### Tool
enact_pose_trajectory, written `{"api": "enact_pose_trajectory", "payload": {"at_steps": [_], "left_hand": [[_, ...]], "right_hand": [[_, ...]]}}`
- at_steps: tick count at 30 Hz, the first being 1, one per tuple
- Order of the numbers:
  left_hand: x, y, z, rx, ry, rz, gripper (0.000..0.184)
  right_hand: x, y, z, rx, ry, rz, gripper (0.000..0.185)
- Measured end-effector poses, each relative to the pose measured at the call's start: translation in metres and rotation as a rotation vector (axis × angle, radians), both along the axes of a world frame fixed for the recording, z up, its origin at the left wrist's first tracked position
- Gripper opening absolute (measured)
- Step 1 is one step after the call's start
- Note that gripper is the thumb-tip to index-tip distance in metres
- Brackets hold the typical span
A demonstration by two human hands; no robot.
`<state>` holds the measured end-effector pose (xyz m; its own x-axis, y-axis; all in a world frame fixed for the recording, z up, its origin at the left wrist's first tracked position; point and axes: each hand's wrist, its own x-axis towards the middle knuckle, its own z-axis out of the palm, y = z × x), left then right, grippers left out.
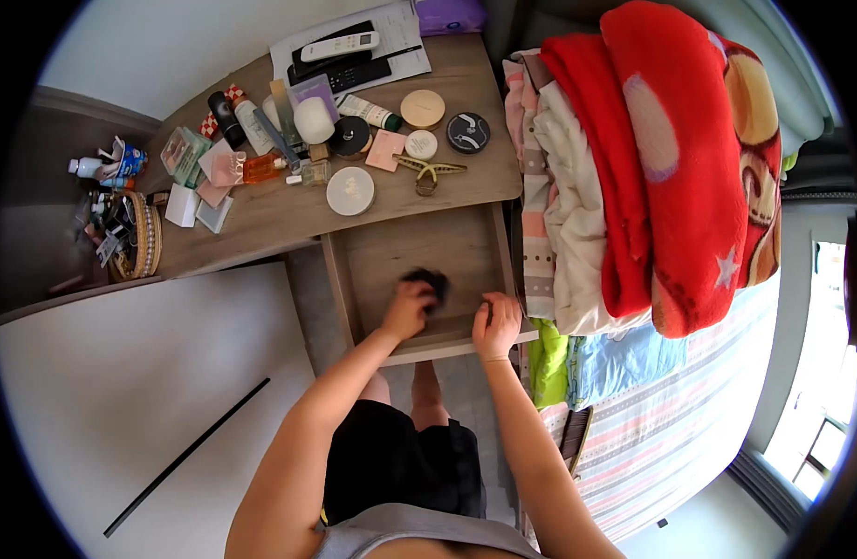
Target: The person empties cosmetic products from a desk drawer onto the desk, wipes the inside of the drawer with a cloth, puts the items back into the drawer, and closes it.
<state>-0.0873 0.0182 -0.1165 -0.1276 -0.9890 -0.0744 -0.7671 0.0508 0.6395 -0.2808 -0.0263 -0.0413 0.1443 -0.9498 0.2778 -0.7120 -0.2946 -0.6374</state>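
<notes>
We see the left hand (410, 309) closed on a small, soft-looking black wad (430, 284) that juts forward and right of its blurred fingers, inside the open wood-grained drawer (377, 256). The right hand (497, 324), farther off, curls loosely at the drawer's front-right corner, its grip unclear.

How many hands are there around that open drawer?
2. The left hand is inside the drawer, holding a blurred dark item; the right hand is near the drawer's front right corner. No others show.
</notes>
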Motion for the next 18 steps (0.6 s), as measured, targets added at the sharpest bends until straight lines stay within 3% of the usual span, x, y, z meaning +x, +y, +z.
{"api": "enact_pose_trajectory", "payload": {"at_steps": [2, 5, 8, 11, 14, 18], "left_hand": [[0.0, -0.01, -0.012, 0.129, 0.223, -0.439, 0.051], [0.018, -0.049, -0.004, 0.098, 0.175, -0.583, 0.049], [0.01, -0.089, -0.011, -0.186, -0.052, 0.06, 0.052], [-0.034, -0.127, -0.03, -0.281, -0.222, 0.198, 0.055], [-0.081, -0.131, -0.018, -0.246, -0.1, 0.208, 0.057], [-0.056, -0.08, -0.018, -0.156, 0.083, -0.233, 0.046]], "right_hand": [[0.001, 0.0, 0.0, 0.009, -0.011, -0.013, 0.013], [0.0, 0.002, 0.0, 0.006, -0.016, -0.012, 0.013], [0.003, -0.003, 0.003, 0.002, -0.026, -0.012, 0.014], [0.002, -0.001, 0.006, 0.008, -0.024, -0.019, 0.015], [0.001, 0.0, 0.005, 0.016, -0.009, -0.018, 0.013], [0.002, -0.002, 0.008, -0.002, 0.01, -0.013, 0.011]]}}
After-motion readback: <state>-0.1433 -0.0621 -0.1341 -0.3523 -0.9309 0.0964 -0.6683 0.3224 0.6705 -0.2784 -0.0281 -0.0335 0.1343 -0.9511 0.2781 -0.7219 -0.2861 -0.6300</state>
